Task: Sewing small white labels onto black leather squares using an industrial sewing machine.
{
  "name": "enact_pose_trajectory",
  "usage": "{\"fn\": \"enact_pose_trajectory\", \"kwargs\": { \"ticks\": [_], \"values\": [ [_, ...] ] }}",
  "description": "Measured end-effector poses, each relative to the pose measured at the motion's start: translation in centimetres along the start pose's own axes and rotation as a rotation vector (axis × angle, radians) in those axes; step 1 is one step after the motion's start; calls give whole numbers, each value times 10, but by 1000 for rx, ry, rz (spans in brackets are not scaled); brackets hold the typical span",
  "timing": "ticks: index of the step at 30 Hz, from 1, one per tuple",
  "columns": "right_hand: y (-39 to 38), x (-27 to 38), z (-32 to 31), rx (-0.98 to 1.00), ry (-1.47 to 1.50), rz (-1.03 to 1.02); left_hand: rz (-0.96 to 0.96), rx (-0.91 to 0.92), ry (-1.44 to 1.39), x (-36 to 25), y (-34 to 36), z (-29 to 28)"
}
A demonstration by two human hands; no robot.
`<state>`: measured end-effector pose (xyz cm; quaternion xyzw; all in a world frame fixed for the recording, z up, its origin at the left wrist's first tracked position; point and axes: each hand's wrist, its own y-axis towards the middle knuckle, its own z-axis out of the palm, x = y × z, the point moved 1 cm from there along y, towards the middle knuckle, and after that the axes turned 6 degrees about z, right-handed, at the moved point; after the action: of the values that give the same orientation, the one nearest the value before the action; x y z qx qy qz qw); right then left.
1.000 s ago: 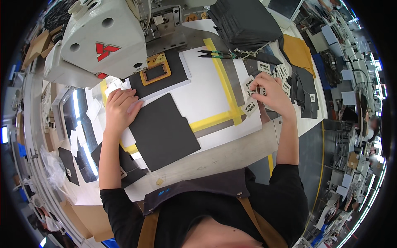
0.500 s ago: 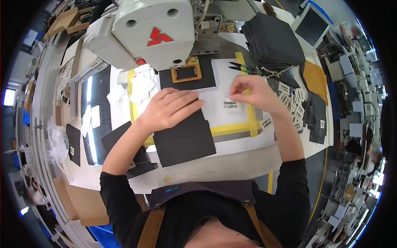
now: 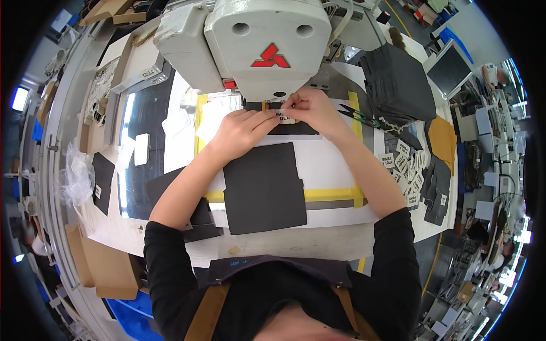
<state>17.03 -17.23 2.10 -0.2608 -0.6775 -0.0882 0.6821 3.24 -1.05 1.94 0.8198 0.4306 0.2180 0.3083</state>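
Under the head of a white sewing machine (image 3: pixel 270 51), my right hand (image 3: pixel 317 113) pinches a small white printed label (image 3: pixel 286 119) between thumb and fingers. The label lies over a black piece of material (image 3: pixel 296 130). My left hand (image 3: pixel 247 132) is palm down, fingers stretched toward the machine, their tips at the label's left edge. A yellow clamp frame (image 3: pixel 264 106) is mostly hidden behind the fingers. Nearer me, a larger black panel (image 3: pixel 265 190) lies flat on the white sheet, untouched by either hand.
Right of the work area lie green-handled snips (image 3: pixel 361 118), a stack of black pieces (image 3: pixel 398 79) and loose white labels (image 3: pixel 406 170). White cards (image 3: pixel 219 108) sit left of the machine. Yellow tape (image 3: pixel 330 195) borders the sheet. A crumpled plastic bag (image 3: pixel 77 176) is at far left.
My right hand has carried the label from the white sheet left and forward to the machine's clamp. My left hand has left the black panel and moved up beside the label.
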Motion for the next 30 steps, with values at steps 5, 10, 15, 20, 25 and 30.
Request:
{"fn": "enact_pose_trajectory", "kwargs": {
  "ticks": [5,10,15,20,25,30],
  "values": [
    [9,8,-3,-282,-350,-87,-35,41,-3,-2,-6,5],
    [17,3,-4,-284,-391,-86,-45,68,-1,-3,-7,8],
    [22,4,-2,-268,-421,-67,-42,113,-17,-4,-9,10],
    [19,6,-1,-308,-441,-108,-47,152,-36,-5,-9,11],
    [5,21,1,-295,-670,-93,-118,245,-81,-8,-9,9],
    [-8,15,-2,-259,-924,-195,-138,248,-72,-9,-7,8]
  ]
}}
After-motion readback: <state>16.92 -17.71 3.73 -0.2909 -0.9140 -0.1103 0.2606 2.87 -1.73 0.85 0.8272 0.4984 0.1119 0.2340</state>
